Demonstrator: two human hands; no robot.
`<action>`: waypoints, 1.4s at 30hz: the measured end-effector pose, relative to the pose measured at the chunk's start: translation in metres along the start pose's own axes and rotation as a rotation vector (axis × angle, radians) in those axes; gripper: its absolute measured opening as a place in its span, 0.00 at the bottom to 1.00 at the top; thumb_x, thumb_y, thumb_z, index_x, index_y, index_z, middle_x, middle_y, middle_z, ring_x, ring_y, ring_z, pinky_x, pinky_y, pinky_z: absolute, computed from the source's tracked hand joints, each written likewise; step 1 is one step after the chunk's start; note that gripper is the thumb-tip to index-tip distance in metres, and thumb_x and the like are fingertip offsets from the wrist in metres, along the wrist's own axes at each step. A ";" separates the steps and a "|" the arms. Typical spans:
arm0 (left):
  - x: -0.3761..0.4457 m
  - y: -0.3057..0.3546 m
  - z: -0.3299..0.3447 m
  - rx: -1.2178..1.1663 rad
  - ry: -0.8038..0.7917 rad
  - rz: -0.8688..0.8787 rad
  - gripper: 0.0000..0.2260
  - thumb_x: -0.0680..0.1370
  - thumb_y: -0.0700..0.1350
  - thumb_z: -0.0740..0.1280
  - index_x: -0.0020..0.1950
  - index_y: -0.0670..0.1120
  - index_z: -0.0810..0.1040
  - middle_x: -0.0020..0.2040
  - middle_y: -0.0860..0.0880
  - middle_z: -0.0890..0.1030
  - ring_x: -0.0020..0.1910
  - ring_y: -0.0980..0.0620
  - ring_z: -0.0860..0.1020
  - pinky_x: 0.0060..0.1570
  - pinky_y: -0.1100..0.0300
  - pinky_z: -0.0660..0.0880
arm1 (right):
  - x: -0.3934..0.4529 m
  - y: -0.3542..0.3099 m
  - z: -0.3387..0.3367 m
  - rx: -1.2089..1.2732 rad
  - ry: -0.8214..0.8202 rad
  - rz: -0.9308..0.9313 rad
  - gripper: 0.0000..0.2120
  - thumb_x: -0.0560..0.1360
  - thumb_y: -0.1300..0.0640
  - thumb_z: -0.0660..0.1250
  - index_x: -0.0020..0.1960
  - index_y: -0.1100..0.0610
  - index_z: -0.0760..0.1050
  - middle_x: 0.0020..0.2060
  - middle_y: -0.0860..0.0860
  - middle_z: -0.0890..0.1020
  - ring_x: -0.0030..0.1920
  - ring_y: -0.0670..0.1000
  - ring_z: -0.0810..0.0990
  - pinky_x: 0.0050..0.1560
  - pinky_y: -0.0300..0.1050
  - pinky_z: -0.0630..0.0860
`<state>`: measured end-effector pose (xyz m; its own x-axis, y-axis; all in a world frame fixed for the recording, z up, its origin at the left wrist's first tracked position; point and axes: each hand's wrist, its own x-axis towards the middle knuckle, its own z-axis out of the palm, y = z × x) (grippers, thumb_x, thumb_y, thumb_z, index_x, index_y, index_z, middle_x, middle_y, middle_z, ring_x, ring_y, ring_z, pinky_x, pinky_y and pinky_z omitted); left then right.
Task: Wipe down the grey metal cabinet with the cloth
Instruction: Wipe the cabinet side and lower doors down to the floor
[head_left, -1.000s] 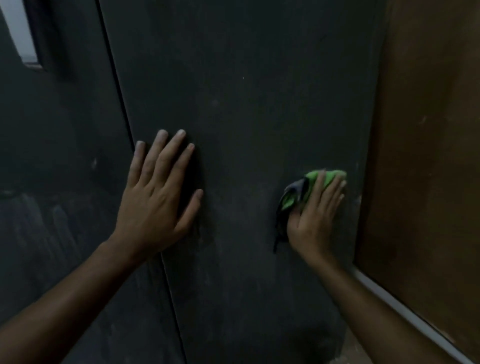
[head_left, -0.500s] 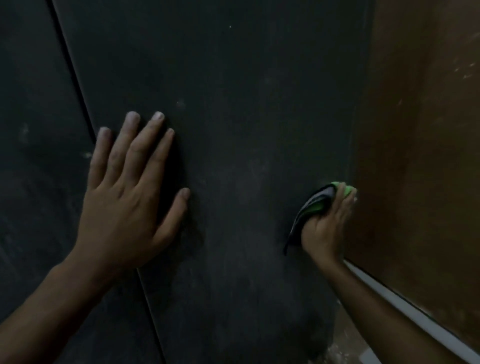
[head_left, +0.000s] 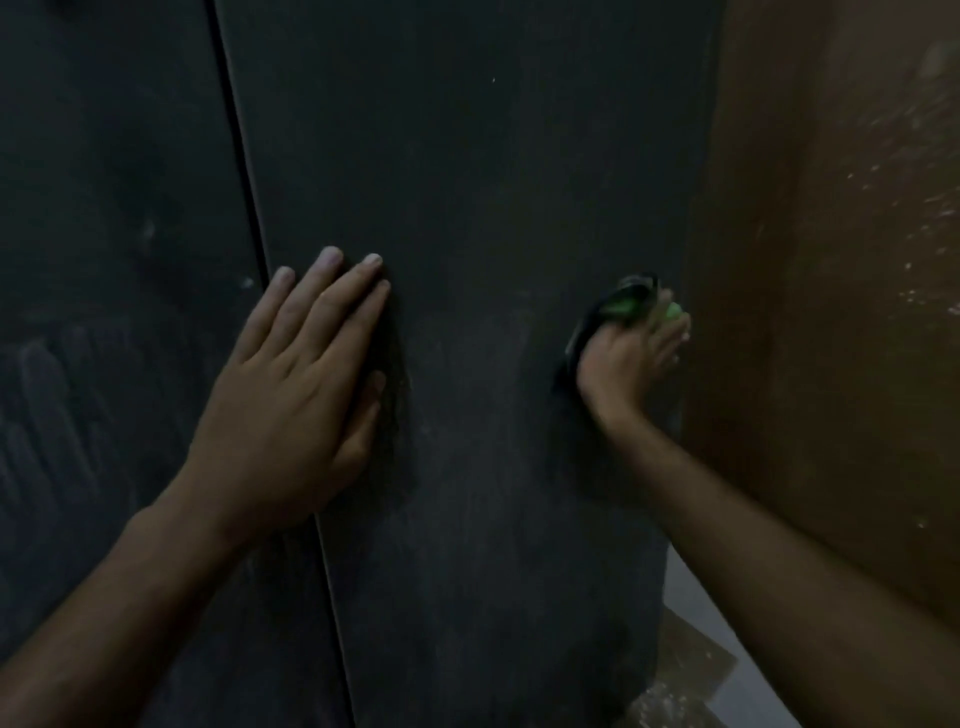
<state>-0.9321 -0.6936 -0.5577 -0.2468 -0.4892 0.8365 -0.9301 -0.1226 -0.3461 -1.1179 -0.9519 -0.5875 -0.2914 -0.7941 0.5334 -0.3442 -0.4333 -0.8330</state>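
The grey metal cabinet (head_left: 498, 208) fills most of the head view, its dark face dull and streaked with pale dust. A vertical seam (head_left: 244, 171) runs down the left part of the frame and splits the front into a left door panel (head_left: 104, 208) and a wider right door panel (head_left: 493, 519).

The left hand (head_left: 296, 395) lies flat on the cabinet with fingers straight and close together, the palm straddling the seam and the fingertips resting on the right panel. It holds nothing.

The right hand (head_left: 623, 358) presses the cloth (head_left: 626, 301) against the right panel near that panel's right edge. The hand is blurred; the fingers lie over the cloth, which is bright green with a darker part on its left side, bunched and showing above and left of the knuckles. Whether the fingers curl round it or merely press it flat cannot be told.

The right edge of the cabinet (head_left: 691, 208) stands just beside a brown wall (head_left: 831, 260), speckled with pale flecks, so little open face is left beyond the cloth on that side. Between the two hands and above them the right panel is broad and bare. At the lower right a pale strip (head_left: 691, 597) runs along the foot of the wall, with a patch of floor (head_left: 685, 686) below it.

No writing, label or brand can be read anywhere.
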 end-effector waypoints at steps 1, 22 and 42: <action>-0.001 0.002 -0.002 -0.021 -0.002 -0.023 0.29 0.81 0.46 0.62 0.81 0.37 0.66 0.84 0.41 0.63 0.85 0.41 0.56 0.84 0.43 0.51 | -0.001 -0.024 0.005 -0.002 0.009 -0.027 0.35 0.80 0.51 0.52 0.84 0.58 0.46 0.81 0.66 0.46 0.82 0.66 0.43 0.80 0.59 0.42; -0.044 0.063 0.055 -0.049 -0.043 -0.103 0.35 0.81 0.56 0.60 0.83 0.37 0.62 0.85 0.41 0.57 0.86 0.40 0.50 0.83 0.38 0.43 | -0.007 0.114 -0.003 0.029 -0.016 0.243 0.30 0.83 0.61 0.52 0.83 0.59 0.48 0.82 0.62 0.49 0.82 0.61 0.47 0.80 0.52 0.43; -0.063 0.079 0.083 -0.008 -0.083 0.002 0.34 0.81 0.56 0.62 0.81 0.36 0.65 0.85 0.40 0.59 0.85 0.38 0.53 0.83 0.37 0.48 | -0.086 0.204 -0.003 0.005 -0.113 0.002 0.28 0.82 0.67 0.56 0.79 0.71 0.54 0.79 0.71 0.55 0.81 0.68 0.52 0.81 0.59 0.50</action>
<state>-0.9670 -0.7437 -0.6729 -0.2252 -0.5597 0.7975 -0.9321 -0.1147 -0.3437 -1.1658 -0.9708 -0.8027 -0.1896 -0.8377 0.5121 -0.3391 -0.4336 -0.8349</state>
